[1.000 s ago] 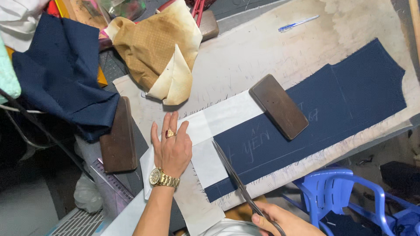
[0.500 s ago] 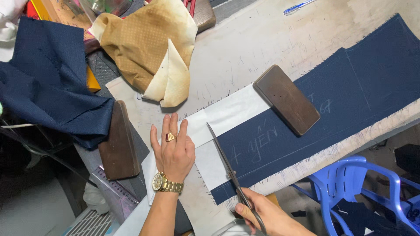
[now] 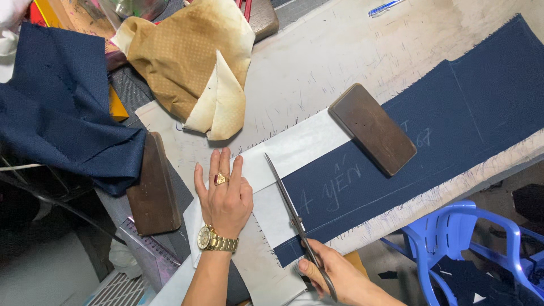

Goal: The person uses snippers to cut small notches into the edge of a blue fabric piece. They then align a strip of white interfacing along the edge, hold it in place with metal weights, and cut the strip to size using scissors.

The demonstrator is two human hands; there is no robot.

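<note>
Since a second ago the scissors have slid forward along the edge of the navy cloth, their tip now up at the white strip's fold, and the left hand has crept a little further up the bench; the view itself has drifted, so the brown block sits nearer the middle.

At far left a heap of dark blue fabric spills over the bench edge; just beside it lies a dark wooden block, with a clear ruler below it; above, a crumpled tan dotted cloth shows its cream lining.

The left hand, wearing a ring and a gold watch, lies flat with fingers together, pressing down on the white lining strip; next to it the scissors run up the seam between white strip and navy cloth panel; the right hand is closed round their handles at the bottom edge.

A second brown block rests on the chalk-marked navy panel; a blue pen lies at the top; a blue plastic chair stands below the bench at right.
</note>
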